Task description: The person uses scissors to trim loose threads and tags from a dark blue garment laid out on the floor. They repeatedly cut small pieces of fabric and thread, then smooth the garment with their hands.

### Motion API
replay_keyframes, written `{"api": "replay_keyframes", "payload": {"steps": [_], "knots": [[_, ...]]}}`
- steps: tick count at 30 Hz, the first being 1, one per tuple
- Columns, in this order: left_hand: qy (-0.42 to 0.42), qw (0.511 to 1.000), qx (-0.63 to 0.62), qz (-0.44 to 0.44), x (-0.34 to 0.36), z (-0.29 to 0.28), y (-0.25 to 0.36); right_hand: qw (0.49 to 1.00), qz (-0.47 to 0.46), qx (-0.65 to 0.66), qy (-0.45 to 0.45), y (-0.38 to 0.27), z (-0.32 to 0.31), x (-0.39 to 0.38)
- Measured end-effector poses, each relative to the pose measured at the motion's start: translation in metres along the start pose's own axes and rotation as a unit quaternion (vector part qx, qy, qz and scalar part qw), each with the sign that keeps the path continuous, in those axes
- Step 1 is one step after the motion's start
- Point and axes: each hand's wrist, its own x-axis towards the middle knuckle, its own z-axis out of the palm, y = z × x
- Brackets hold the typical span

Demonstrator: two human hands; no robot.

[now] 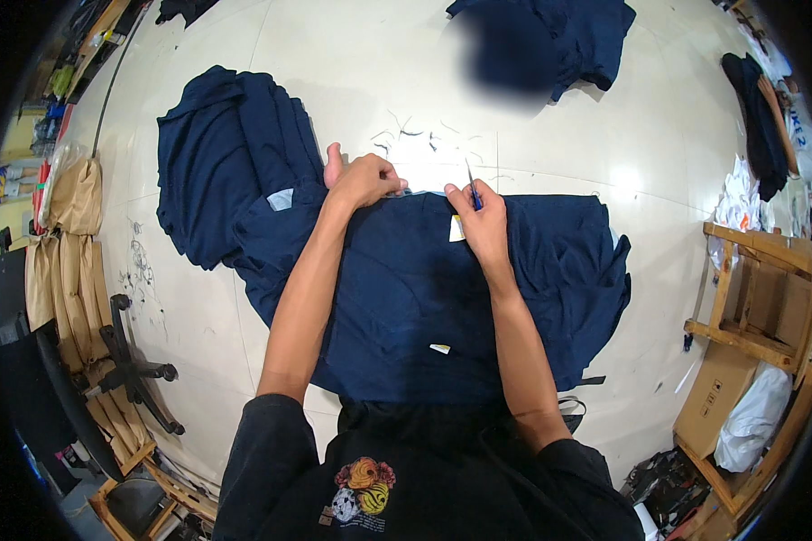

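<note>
A navy blue garment lies spread over my lap, with a white label near its far edge. My left hand is closed in a pinch on that far edge, thumb and fingertips together. My right hand is closed around a small blue-handled tool, whose thin pointed metal blade sticks up away from me. The right fingertips rest close to the same edge, a short way right of my left hand. Whether the tool is snips or a ripper cannot be made out.
A heap of folded navy garments lies to the left, and more navy cloth at the far right. Loose dark threads litter the pale tiled floor. A chair base stands left; a wooden rack and cardboard box stand right.
</note>
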Motion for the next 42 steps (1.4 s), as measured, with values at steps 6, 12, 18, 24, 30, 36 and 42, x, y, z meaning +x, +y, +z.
{"api": "replay_keyframes", "payload": {"steps": [6,12,18,24,30,36,42], "knots": [[0.124,0.986,-0.104,-0.036,0.018,0.013,-0.024,0.998,0.053,-0.043,-0.004,-0.006,0.008,-0.001],[-0.001,0.998,-0.056,-0.029,0.004,0.005,0.003,0.99,0.052,-0.111,-0.074,-0.005,0.002,0.0],[0.076,0.992,-0.104,-0.018,0.005,0.007,0.0,0.986,0.043,-0.143,-0.073,-0.011,0.007,-0.004],[0.105,0.984,-0.141,-0.018,0.007,0.011,0.006,0.993,0.04,-0.092,-0.056,-0.003,0.007,0.0],[0.032,0.995,-0.088,0.022,-0.003,0.009,0.003,0.996,0.048,-0.073,-0.027,-0.001,0.007,0.0],[0.073,0.986,-0.146,0.021,0.004,0.008,0.003,0.995,-0.004,-0.098,-0.025,-0.015,0.011,-0.009],[-0.072,0.969,-0.219,0.087,-0.016,-0.016,0.024,0.996,0.083,0.017,-0.008,-0.022,0.012,-0.011]]}}
